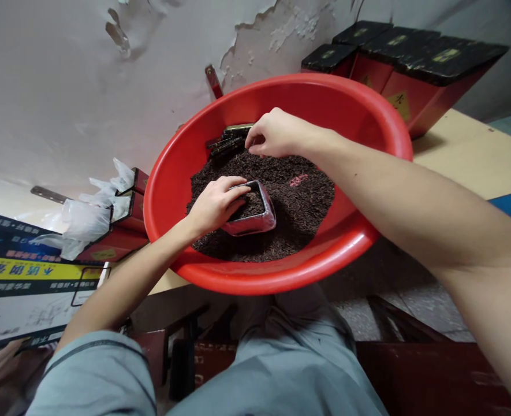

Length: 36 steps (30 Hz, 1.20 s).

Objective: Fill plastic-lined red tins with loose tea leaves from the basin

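Note:
A big red plastic basin [368, 115] rests in front of me, holding a heap of dark loose tea leaves [307, 196]. My left hand [214, 202] grips a small square metal tin [255, 216] that sits tilted in the leaves, partly filled with them. My right hand [272, 133] hovers over the far side of the heap, its fingers pinched together on something I cannot make out, right beside a few dark flat lids [229, 141] leaning against the basin's back wall.
Red tea boxes with black lids [415, 63] stand at the back right on a pale table [467, 156]. More red boxes lined with clear plastic bags [108, 214] sit left of the basin. Printed cartons [25, 283] lie at far left. A peeling wall [108, 86] is behind.

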### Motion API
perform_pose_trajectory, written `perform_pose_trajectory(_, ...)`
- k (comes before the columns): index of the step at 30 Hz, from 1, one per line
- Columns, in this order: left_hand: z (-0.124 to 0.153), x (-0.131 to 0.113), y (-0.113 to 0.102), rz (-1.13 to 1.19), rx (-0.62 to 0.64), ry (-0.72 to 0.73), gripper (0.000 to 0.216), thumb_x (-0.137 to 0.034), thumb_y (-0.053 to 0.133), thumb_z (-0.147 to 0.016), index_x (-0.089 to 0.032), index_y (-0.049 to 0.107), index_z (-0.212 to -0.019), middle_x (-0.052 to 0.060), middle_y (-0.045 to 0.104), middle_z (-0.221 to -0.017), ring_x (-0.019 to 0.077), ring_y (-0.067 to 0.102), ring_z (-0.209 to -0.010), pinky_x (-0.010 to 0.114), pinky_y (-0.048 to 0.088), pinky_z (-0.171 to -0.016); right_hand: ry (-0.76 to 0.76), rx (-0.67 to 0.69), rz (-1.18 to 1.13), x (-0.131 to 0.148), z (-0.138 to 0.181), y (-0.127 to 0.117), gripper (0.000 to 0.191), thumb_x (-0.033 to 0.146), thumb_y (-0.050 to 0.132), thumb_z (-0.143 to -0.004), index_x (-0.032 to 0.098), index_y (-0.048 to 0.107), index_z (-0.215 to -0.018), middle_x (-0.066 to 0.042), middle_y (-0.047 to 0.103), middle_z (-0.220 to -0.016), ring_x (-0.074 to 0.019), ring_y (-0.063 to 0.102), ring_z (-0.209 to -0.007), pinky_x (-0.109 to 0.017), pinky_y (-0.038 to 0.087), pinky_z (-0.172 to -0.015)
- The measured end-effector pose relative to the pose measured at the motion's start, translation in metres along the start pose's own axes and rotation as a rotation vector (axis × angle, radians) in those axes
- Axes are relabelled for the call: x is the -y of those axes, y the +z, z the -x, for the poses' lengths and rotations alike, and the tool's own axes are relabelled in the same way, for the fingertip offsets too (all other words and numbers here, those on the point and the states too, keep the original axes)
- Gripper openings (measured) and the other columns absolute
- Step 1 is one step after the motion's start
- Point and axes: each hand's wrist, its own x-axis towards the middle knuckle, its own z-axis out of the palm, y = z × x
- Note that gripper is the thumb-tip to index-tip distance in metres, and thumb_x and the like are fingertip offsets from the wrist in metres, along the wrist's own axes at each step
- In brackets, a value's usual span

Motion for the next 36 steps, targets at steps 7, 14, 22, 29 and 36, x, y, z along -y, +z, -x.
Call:
perform_pose_trajectory(7,0.032,-0.025,-0.003,-0.068,0.276,0.098,0.062,-0.05,0.055,-0.107,-0.009,0.054,-0.153,0.025,0.051,-0.162,0.0345,0.047,-0.155,0.049,0.046,-0.124,-0.007,0.011,-0.015,0.003,-0.001,-0.001,0.027,0.028,0.07,-0.093,0.026,0.085,-0.115,-0.006,0.083,-0.105,-0.0268,0.076,-0.102,-0.041,0.058,-0.095)
perform_pose_trajectory(14,0.009,-0.049,-0.005,-0.201,0.534,-0.055,0.075,-0.045,0.06,-0.105,-0.002,0.04,-0.162,0.025,0.035,-0.171,0.034,0.03,-0.163,0.046,0.032,-0.133,-0.003,0.107,0.05,0.012,0.004,-0.003,0.034,0.028,0.065,-0.095,0.021,0.083,-0.123,-0.007,0.082,-0.115,-0.026,0.075,-0.107,-0.038,0.055,-0.099)
perform_pose_trajectory(22,0.012,-0.056,-0.012,-0.214,0.619,-0.121,0.086,-0.051,0.065,-0.102,0.003,0.037,-0.163,0.029,0.029,-0.171,0.041,0.025,-0.162,0.053,0.033,-0.131,0.029,0.174,0.16,0.014,0.002,0.006,0.035,0.027,0.066,-0.093,0.027,0.083,-0.124,-0.005,0.082,-0.117,-0.0279,0.074,-0.109,-0.039,0.055,-0.096)
perform_pose_trajectory(29,-0.002,-0.044,-0.022,-0.204,0.695,-0.137,0.079,-0.041,0.065,-0.103,-0.007,0.034,-0.167,0.021,0.029,-0.174,0.031,0.029,-0.163,0.047,0.033,-0.132,0.018,0.25,0.19,0.018,0.006,0.011,0.034,0.028,0.066,-0.093,0.027,0.084,-0.122,-0.009,0.081,-0.115,-0.0288,0.074,-0.107,-0.04,0.055,-0.092)
perform_pose_trajectory(36,0.007,-0.05,-0.036,-0.223,0.739,-0.129,0.077,-0.052,0.064,-0.102,-0.008,0.044,-0.162,0.021,0.039,-0.17,0.0364,0.035,-0.161,0.06,0.026,-0.132,-0.011,0.195,0.159,0.012,0.002,0.005,0.037,0.028,0.064,-0.093,0.028,0.083,-0.125,-0.006,0.082,-0.114,-0.0269,0.074,-0.106,-0.038,0.054,-0.092)
